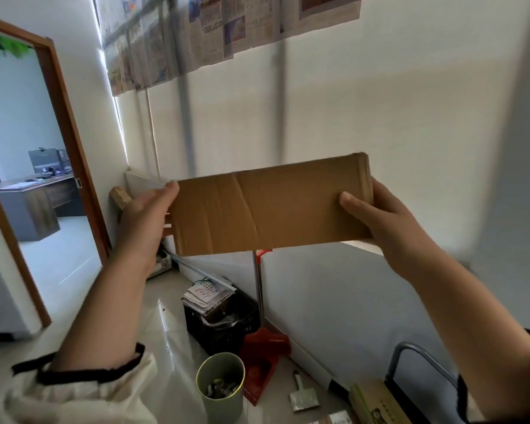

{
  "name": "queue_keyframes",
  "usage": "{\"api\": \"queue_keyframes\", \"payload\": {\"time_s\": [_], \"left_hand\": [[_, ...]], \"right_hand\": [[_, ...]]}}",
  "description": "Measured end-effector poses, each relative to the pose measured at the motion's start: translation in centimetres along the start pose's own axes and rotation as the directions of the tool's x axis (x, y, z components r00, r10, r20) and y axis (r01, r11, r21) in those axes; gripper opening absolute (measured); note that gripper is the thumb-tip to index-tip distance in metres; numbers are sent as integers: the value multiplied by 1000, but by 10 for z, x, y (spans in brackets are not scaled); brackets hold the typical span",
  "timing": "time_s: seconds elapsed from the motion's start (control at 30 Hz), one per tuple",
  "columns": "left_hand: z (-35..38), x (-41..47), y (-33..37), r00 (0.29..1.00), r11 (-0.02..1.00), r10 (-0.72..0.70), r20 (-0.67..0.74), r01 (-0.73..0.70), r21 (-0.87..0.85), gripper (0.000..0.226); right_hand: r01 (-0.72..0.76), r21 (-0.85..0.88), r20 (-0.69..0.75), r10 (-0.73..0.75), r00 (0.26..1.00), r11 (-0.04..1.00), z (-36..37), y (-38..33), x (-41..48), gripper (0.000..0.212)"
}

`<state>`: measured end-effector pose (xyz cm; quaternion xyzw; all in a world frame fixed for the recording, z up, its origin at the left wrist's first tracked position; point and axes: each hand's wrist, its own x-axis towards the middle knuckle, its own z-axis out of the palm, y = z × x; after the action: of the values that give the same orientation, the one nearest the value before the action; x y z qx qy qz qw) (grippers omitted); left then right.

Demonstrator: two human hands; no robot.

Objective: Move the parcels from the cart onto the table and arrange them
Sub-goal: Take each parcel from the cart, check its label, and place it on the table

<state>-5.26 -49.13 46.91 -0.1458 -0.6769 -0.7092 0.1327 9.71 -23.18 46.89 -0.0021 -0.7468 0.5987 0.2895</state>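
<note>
A flat brown cardboard parcel (270,206) is held up in front of me at chest height, tilted slightly, its taped face toward me. My left hand (144,215) grips its left end, thumb on the front. My right hand (380,218) grips its right end, thumb on the front and fingers behind. At the bottom right, the grey metal handle of the cart (423,362) shows, with a green-edged boxed parcel (377,402) lying beside it. The table is not in view.
On the tiled floor stand a green tin bin (221,384), a red dustpan with a long handle (263,347) and a black crate of papers (224,316). A scraper (303,399) lies near the wall. An open doorway (40,179) is at left.
</note>
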Motion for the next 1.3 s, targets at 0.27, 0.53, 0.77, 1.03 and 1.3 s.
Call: {"api": "queue_keyframes", "payload": {"time_s": [0.27,0.53,0.77,1.03,1.3], "left_hand": [[9,-27,-24,992,987,62,108,-76,139,14],[-20,-21,-9,788,942,332,518,-310,-132,98],[-6,-31,-2,910,939,332,249,-345,10,40],[1,-42,-14,978,963,-75,197,19,270,29],[7,-53,-13,976,970,-53,210,1,242,25]], "right_hand": [[-185,-115,96,197,976,976,-8,19,-10,31],[180,-57,183,-167,969,982,-42,-2,-17,77],[144,-240,-162,-186,969,960,-39,-2,-22,11],[-41,-329,-199,-27,980,943,-32,20,-31,23],[-53,-332,-196,-14,981,942,-31,22,-36,19]]}}
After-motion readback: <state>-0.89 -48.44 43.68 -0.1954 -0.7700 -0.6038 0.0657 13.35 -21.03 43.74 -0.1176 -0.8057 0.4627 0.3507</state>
